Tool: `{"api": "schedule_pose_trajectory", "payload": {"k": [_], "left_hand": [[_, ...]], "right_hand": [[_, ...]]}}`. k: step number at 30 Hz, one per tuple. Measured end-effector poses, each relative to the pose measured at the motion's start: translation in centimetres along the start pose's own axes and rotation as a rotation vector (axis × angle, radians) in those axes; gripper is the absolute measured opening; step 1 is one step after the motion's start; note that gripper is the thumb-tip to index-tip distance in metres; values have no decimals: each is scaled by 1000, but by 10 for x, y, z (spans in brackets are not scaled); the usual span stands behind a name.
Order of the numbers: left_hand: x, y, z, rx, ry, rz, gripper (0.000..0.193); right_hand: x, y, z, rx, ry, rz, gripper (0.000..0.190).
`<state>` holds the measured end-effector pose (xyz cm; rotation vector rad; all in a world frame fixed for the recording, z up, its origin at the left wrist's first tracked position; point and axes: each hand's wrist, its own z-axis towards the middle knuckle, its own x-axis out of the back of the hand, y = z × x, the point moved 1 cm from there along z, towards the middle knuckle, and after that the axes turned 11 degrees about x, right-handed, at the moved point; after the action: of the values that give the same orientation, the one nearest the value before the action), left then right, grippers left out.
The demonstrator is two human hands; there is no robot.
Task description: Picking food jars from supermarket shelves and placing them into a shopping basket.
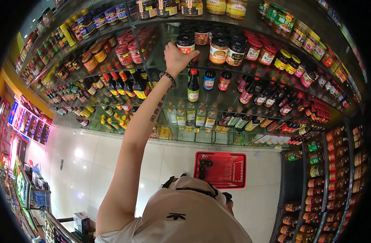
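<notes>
My left hand [177, 57] is wrapped around a black-lidded glass jar [185, 41] with a red and white label, on the glass shelf [161, 60]. The fingers lie along its left side and the thumb crosses its front. More black-lidded jars stand behind it. Just to the right are a jar with an orange and white label [218, 51] and a darker jar [235, 54]. Only a small part of my right hand [230, 205] shows beside my hip, next to something black; my body hides the rest.
A red plastic shopping basket [240, 170] sits on the tiled floor, with several black-lidded items in its left side. Below the jars, a green-labelled sauce bottle [193, 88] stands near the shelf edge. Bottle-filled side shelving [303, 179] rises at the right.
</notes>
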<state>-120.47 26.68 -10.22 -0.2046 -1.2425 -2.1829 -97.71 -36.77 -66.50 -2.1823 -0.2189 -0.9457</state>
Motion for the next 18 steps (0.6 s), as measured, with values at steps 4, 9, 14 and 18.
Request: {"api": "schedule_pose_trajectory", "payload": {"k": [4, 9, 14, 18], "left_hand": [[-1, 1, 2, -38, 17, -40, 78], [11, 4, -10, -54, 72, -224, 63], [57, 7, -73, 329, -367, -982, 48], [100, 26, -149, 556, -644, -1575, 63]], "right_hand": [[-6, 1, 1, 43, 86, -54, 46], [-16, 23, 12, 34, 165, -44, 43], [4, -17, 17, 78, 128, 52, 37], [56, -109, 16, 241, 80, 384, 28]]}}
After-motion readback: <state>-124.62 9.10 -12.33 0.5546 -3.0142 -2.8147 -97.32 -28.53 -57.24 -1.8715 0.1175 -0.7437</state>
